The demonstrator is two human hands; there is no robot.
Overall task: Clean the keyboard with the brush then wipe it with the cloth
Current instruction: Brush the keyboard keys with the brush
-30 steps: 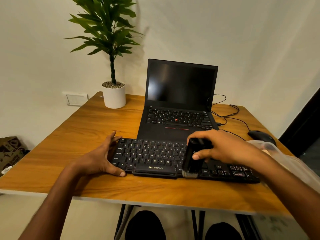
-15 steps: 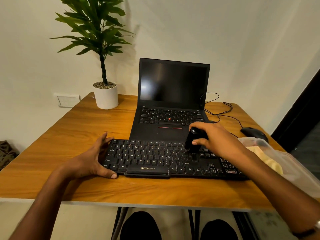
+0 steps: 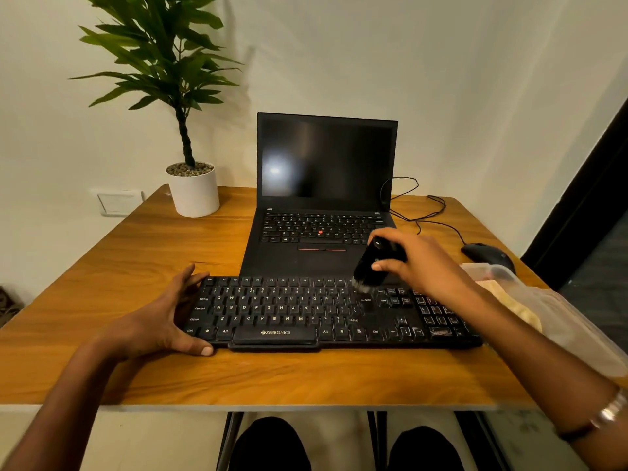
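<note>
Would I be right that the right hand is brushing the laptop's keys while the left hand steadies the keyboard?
Not quite: the head view shows the right hand holding the brush on the keyboard, at its top row, not on the laptop. The left hand steadies the keyboard.

A single wide-angle view, worn on the person's head, looks forward and down across the orange-brown wooden table (image 3: 102,283). It sits close above the near edge, so both forearms enter from the bottom corners and the person's dark knees show under the table. It faces the pale far wall (image 3: 441,79), whose lines bend toward the frame's edges. No second view shares the scene.
</note>
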